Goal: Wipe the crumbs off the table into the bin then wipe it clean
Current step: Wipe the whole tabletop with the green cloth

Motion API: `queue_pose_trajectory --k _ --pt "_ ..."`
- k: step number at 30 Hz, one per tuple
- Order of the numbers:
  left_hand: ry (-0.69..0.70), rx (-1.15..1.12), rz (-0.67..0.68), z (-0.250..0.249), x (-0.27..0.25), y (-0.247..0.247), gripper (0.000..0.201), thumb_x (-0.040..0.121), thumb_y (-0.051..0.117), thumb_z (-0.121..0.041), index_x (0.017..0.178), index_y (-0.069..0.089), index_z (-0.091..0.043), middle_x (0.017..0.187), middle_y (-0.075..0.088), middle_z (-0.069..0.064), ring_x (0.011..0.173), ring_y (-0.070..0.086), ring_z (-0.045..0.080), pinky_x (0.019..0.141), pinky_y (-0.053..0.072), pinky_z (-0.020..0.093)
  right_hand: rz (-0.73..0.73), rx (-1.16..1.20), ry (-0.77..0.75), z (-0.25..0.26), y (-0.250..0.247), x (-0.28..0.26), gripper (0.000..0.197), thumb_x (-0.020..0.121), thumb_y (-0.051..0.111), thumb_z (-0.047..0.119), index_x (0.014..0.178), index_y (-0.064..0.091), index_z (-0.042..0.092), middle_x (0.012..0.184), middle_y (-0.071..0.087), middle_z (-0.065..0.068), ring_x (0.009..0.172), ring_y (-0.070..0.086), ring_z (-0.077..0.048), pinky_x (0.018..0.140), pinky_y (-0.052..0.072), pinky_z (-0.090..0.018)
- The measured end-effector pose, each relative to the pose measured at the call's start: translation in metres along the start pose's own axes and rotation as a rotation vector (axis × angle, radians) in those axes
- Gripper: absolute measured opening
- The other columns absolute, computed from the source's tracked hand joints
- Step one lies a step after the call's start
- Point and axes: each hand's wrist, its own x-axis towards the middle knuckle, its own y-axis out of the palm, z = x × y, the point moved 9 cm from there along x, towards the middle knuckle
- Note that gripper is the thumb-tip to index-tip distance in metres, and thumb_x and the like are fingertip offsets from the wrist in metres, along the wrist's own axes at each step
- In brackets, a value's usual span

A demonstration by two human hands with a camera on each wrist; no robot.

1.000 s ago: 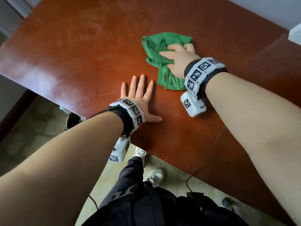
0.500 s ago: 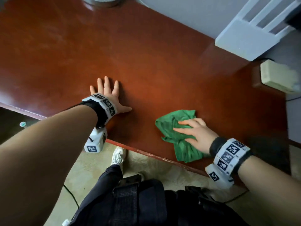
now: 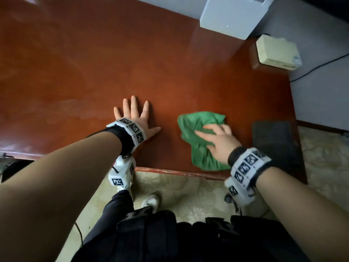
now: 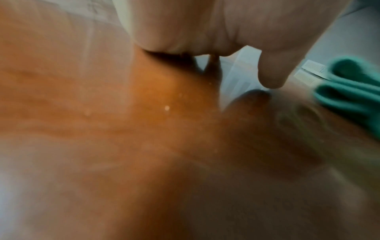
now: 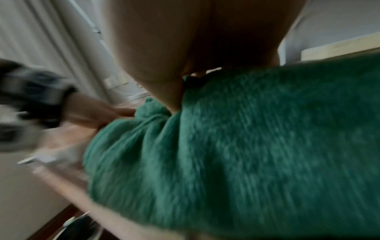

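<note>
Cloth (image 3: pixel 200 140) pressed on table (image 3: pixel 151 63) by right hand (image 3: pixel 219 142), fingers (image 3: pixel 203 133) flat; left hand (image 3: pixel 135 118) spread flat, nothing held; wiping step judged; rub needed next

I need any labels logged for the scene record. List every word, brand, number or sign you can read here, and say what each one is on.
No legible text in any view.
Left wristband and right wristband: black-and-white square marker patterns, not words.
Cream box: a small marking at its lower right corner, too small to read.
White labels behind the green cloth: printed lines, too blurred to read.
</note>
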Motion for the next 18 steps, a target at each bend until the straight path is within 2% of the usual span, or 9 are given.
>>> queue_pose_trajectory --k 3,4,5,7,8,10,12,14,18 --pt "-0.011 0.039 -0.003 -0.002 0.005 0.001 0.095 0.081 0.035 -0.074 0.147 -0.015 -0.027 0.153 -0.024 0.011 0.142 -0.017 0.035 0.112 -0.002 0.057 0.172 0.009 -0.197 0.013 0.013 -0.031 0.059 0.093 0.042 0.004 0.135 0.040 0.045 0.146 0.028 0.015 0.134 0.016 -0.020 0.112 0.016 -0.030" --pt "-0.012 0.041 -0.005 -0.002 0.006 0.002 0.096 0.081 0.035 -0.074 0.147 -0.016 -0.027 0.153 -0.024 0.011 0.142 -0.017 0.035 0.111 -0.002 0.057 0.148 0.015 -0.193 0.005 0.003 -0.026 0.058 0.093 0.043 0.004 0.136 0.040 0.042 0.146 0.031 0.012 0.134 0.019 -0.022 0.112 0.016 -0.031" --pt "-0.015 0.042 -0.007 -0.002 0.007 0.002 0.096 0.081 0.035 -0.074 0.147 -0.016 -0.027 0.153 -0.025 0.011 0.142 -0.017 0.036 0.111 -0.002 0.058 0.058 0.035 -0.147 -0.009 -0.012 -0.014 0.056 0.093 0.043 0.005 0.138 0.039 0.039 0.146 0.034 0.007 0.133 0.024 -0.024 0.110 0.016 -0.031" --pt "-0.026 0.048 -0.010 -0.001 0.008 0.003 0.097 0.081 0.035 -0.074 0.147 -0.017 -0.027 0.153 -0.025 0.011 0.141 -0.018 0.036 0.111 -0.002 0.058 -0.201 0.094 0.082 -0.055 -0.051 0.016 0.052 0.095 0.043 0.011 0.141 0.036 0.032 0.147 0.034 -0.002 0.132 0.030 -0.031 0.108 0.018 -0.028" --pt "-0.030 0.051 -0.009 -0.001 0.009 0.003 0.097 0.080 0.036 -0.074 0.147 -0.017 -0.027 0.153 -0.025 0.011 0.141 -0.018 0.036 0.111 -0.002 0.058 -0.266 0.120 0.240 -0.080 -0.063 0.031 0.051 0.096 0.042 0.015 0.143 0.033 0.030 0.149 0.031 -0.004 0.132 0.030 -0.034 0.108 0.019 -0.029" --pt "-0.035 0.055 -0.002 -0.003 0.010 0.004 0.098 0.080 0.036 -0.074 0.147 -0.018 -0.028 0.153 -0.026 0.011 0.141 -0.018 0.036 0.111 -0.001 0.058 -0.211 0.157 0.536 -0.113 -0.065 0.054 0.051 0.098 0.038 0.027 0.146 0.023 0.034 0.152 0.022 -0.002 0.131 0.026 -0.037 0.111 0.020 -0.039" --pt "-0.048 0.062 0.014 -0.002 0.012 0.004 0.098 0.080 0.037 -0.074 0.146 -0.019 -0.028 0.152 -0.027 0.010 0.141 -0.018 0.036 0.111 -0.001 0.058 -0.126 0.178 0.668 -0.118 -0.060 0.074 0.051 0.097 0.035 0.036 0.146 0.018 0.041 0.153 0.015 0.003 0.131 0.023 -0.035 0.111 0.021 -0.046" --pt "-0.059 0.067 0.035 -0.001 0.015 0.006 0.099 0.080 0.036 -0.075 0.145 -0.021 -0.028 0.152 -0.029 0.010 0.141 -0.019 0.036 0.111 -0.001 0.058 -0.163 0.173 0.596 -0.099 -0.064 0.091 0.050 0.096 0.035 0.039 0.144 0.021 0.043 0.153 0.016 0.006 0.131 0.023 -0.033 0.110 0.025 -0.046" --pt "-0.055 0.054 0.033 -0.002 0.013 0.005 0.099 0.080 0.038 -0.074 0.146 -0.020 -0.029 0.152 -0.028 0.009 0.141 -0.019 0.036 0.111 -0.002 0.058 -0.195 0.073 0.163 -0.009 -0.043 0.084 0.049 0.093 0.042 0.026 0.137 0.036 0.046 0.149 0.024 0.012 0.131 0.022 -0.029 0.108 0.030 -0.039"
